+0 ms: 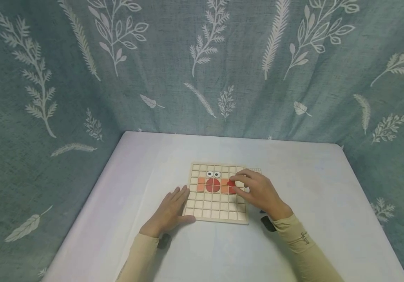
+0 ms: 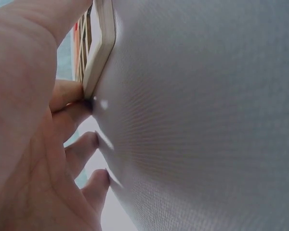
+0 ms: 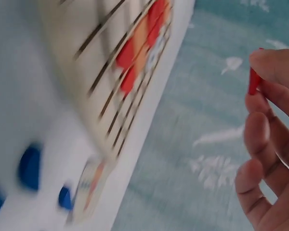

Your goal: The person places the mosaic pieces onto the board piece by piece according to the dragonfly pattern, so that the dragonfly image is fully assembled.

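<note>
A wooden grid board (image 1: 216,205) lies on the white table. Set in its squares are two eye tiles (image 1: 214,174), a red circle (image 1: 212,185) made of quarter pieces, and orange squares (image 1: 200,184) on both sides of it. Farther right sits another red piece (image 1: 232,190). Over that side of the board, my right hand (image 1: 259,191) pinches a small red tile (image 3: 254,81) between thumb and fingertips. My left hand (image 1: 169,209) rests at the board's left edge with fingers extended and the thumb by the near corner. In the left wrist view, fingertips touch the board's rim (image 2: 98,57).
Behind the board's far right corner lies a small card with a printed grid (image 1: 256,170). The right wrist view shows blue pieces (image 3: 31,166) on the table beside the board. A teal leaf-patterned curtain (image 1: 173,98) encloses the table (image 1: 304,176) at the back and sides.
</note>
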A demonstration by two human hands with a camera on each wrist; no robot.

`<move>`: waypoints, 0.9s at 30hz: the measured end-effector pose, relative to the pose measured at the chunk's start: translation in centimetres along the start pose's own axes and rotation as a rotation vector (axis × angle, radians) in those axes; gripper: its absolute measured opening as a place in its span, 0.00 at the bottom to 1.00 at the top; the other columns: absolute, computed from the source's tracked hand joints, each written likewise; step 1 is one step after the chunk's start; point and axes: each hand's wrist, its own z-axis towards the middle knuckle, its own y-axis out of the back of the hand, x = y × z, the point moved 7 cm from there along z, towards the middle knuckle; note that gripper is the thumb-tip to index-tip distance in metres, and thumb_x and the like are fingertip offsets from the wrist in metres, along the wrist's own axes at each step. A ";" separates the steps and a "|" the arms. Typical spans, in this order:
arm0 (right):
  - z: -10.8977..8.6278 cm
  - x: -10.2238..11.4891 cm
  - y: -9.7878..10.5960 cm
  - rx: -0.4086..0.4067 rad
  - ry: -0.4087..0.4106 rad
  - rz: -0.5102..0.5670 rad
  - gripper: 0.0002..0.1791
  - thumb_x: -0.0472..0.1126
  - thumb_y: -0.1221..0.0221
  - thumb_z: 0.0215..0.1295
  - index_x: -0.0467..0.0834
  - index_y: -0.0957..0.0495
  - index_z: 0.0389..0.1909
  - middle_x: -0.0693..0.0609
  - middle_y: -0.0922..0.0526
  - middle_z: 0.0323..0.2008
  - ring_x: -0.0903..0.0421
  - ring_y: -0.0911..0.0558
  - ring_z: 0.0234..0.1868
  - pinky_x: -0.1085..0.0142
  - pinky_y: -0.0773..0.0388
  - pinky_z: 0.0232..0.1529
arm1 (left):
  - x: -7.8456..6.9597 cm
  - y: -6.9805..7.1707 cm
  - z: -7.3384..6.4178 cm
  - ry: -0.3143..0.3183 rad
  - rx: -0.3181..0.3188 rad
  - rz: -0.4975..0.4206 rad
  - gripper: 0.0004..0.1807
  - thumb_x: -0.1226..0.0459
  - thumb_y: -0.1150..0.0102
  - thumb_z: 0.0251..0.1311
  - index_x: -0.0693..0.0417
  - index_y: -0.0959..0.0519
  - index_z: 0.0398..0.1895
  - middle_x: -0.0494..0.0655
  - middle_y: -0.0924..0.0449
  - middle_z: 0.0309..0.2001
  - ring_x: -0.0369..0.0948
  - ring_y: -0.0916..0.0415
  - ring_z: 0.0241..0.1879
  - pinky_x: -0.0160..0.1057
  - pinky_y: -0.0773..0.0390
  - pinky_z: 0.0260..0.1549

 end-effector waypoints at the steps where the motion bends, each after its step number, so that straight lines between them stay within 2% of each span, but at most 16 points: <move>1: 0.5 0.4 -0.2 -0.014 0.013 0.025 0.17 0.39 0.25 0.56 0.47 0.14 0.48 0.54 0.16 0.44 0.58 0.17 0.40 0.63 0.18 0.33 | 0.0 0.0 0.0 0.001 -0.001 0.002 0.57 0.40 0.31 0.55 0.58 0.46 0.80 0.53 0.51 0.80 0.54 0.56 0.79 0.57 0.55 0.77; 4: 1.8 1.5 -0.7 -0.058 0.051 0.085 0.17 0.39 0.26 0.57 0.47 0.14 0.48 0.54 0.15 0.44 0.58 0.16 0.42 0.65 0.18 0.34 | 0.1 0.0 0.0 0.016 0.017 0.011 0.57 0.39 0.32 0.55 0.56 0.47 0.81 0.51 0.52 0.81 0.52 0.57 0.80 0.55 0.56 0.77; 11: 4.6 3.3 -2.6 -0.080 0.111 0.122 0.15 0.40 0.28 0.59 0.46 0.13 0.47 0.54 0.14 0.45 0.58 0.15 0.47 0.63 0.16 0.48 | 0.0 0.1 0.0 0.005 0.019 -0.005 0.56 0.41 0.31 0.56 0.58 0.46 0.80 0.52 0.51 0.80 0.53 0.57 0.79 0.57 0.55 0.77; 19: 6.2 3.5 -5.8 -0.041 0.076 0.148 0.14 0.41 0.30 0.61 0.47 0.14 0.48 0.56 0.15 0.46 0.60 0.15 0.43 0.70 0.17 0.41 | 0.0 0.1 0.2 -0.020 0.008 0.018 0.55 0.41 0.32 0.58 0.59 0.46 0.80 0.54 0.50 0.80 0.55 0.55 0.79 0.59 0.53 0.76; 25: 6.9 3.4 -7.8 -0.027 0.065 0.121 0.12 0.42 0.31 0.62 0.47 0.14 0.47 0.55 0.14 0.45 0.57 0.15 0.39 0.69 0.17 0.40 | -0.1 0.2 0.2 -0.044 0.008 0.018 0.55 0.41 0.32 0.58 0.62 0.46 0.79 0.56 0.49 0.80 0.57 0.55 0.79 0.60 0.53 0.75; 27: 7.1 3.2 -8.2 -0.023 0.060 0.115 0.11 0.41 0.30 0.62 0.47 0.14 0.46 0.55 0.14 0.44 0.58 0.16 0.35 0.69 0.18 0.36 | -0.2 0.3 0.2 -0.058 0.006 0.014 0.55 0.42 0.32 0.59 0.63 0.46 0.79 0.57 0.49 0.79 0.57 0.55 0.78 0.61 0.52 0.75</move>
